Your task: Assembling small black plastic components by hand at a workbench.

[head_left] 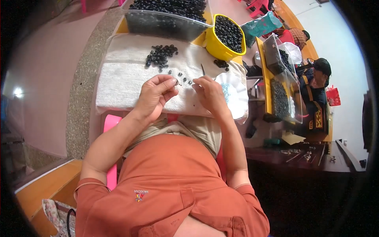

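Observation:
My left hand (155, 96) hovers over the front of the white cloth (118, 85), thumb and forefinger pinched on a small black round piece (177, 82). Across from it, my right hand (212, 96) has its fingers curled together; whatever sits at their tips is too small to name. Tiny dark bits (185, 79) lie on the cloth between the hands. Beyond them is a loose pile of black ring-like pieces (160, 57). A thin dark stick-like tool (203, 69) rests just past my right fingertips. Beside that hand lies a crumpled white sheet with blue print (233, 96).
A clear plastic bin (166, 27) of black pieces stands at the table's far edge. Right of it is a full yellow tub (213, 44), with a few pieces (221, 64) near its base. Other people sit at the right by a yellow table (265, 65) with clear bins.

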The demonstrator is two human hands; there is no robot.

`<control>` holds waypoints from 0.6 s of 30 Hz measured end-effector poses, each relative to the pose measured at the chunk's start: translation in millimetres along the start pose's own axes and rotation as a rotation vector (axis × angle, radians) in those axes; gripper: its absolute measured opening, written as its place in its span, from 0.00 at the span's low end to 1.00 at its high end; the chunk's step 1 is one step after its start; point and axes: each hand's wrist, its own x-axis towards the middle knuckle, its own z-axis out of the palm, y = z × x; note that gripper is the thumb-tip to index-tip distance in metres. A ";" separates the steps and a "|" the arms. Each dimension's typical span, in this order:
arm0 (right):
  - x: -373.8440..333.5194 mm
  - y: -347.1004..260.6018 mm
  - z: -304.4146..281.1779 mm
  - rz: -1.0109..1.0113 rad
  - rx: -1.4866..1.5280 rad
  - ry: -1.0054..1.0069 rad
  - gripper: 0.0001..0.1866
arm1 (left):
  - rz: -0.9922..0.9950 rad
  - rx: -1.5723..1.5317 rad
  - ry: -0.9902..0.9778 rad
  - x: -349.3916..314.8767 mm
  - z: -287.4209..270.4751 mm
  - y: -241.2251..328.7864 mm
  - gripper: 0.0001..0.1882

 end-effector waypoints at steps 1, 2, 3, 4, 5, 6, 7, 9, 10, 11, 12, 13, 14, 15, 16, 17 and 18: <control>4.5 1.2 2.4 -0.002 -0.001 -0.002 0.07 | 0.007 -0.010 0.000 2.3 0.1 0.9 0.05; 8.6 2.3 7.6 0.012 -0.063 -0.031 0.07 | 0.015 -0.019 0.002 3.4 -0.3 1.7 0.05; 11.9 3.5 11.4 0.026 -0.126 -0.059 0.08 | 0.019 -0.021 0.004 3.5 -0.7 2.5 0.05; 14.9 4.9 13.4 0.022 -0.126 -0.061 0.08 | 0.017 -0.020 0.010 3.5 -0.9 3.5 0.05; 17.7 5.7 15.0 0.022 -0.150 -0.096 0.08 | 0.016 -0.020 0.015 3.5 -1.2 4.2 0.05; 19.6 5.8 16.1 0.022 -0.174 -0.131 0.08 | 0.019 -0.022 0.016 3.7 -1.4 4.4 0.05; 20.8 5.6 16.1 0.020 -0.175 -0.133 0.08 | 0.016 -0.023 0.017 4.1 -1.5 4.4 0.05; 22.5 4.3 15.2 0.036 -0.173 -0.160 0.08 | 0.015 -0.025 0.019 3.9 -1.9 4.9 0.05; 23.4 5.0 15.5 0.035 -0.174 -0.161 0.08 | 0.021 -0.023 0.017 3.9 -1.8 5.4 0.05; 24.4 6.1 15.9 0.054 -0.158 -0.172 0.08 | 0.027 -0.021 0.014 3.7 -1.7 5.5 0.05; 24.9 6.6 15.8 0.073 -0.141 -0.184 0.09 | 0.027 -0.022 0.014 3.7 -1.7 5.2 0.05; 24.6 6.5 14.9 0.073 -0.142 -0.184 0.09 | 0.026 -0.020 0.020 3.8 -1.7 4.6 0.05; 25.2 5.5 14.0 0.073 -0.139 -0.193 0.09 | 0.025 -0.018 0.027 3.7 -2.1 4.8 0.05; 25.7 5.0 13.2 0.073 -0.135 -0.202 0.09 | 0.027 -0.017 0.028 3.6 -2.0 5.3 0.05; 26.1 5.3 12.6 0.072 -0.134 -0.202 0.09 | 0.023 -0.017 0.031 3.4 -1.7 5.8 0.05; 26.1 5.8 11.0 0.049 -0.133 -0.205 0.09 | 0.018 -0.016 0.032 3.4 -1.1 5.9 0.05; 26.3 5.5 9.8 0.025 -0.133 -0.208 0.09 | 0.018 -0.016 0.031 3.3 -1.0 5.8 0.05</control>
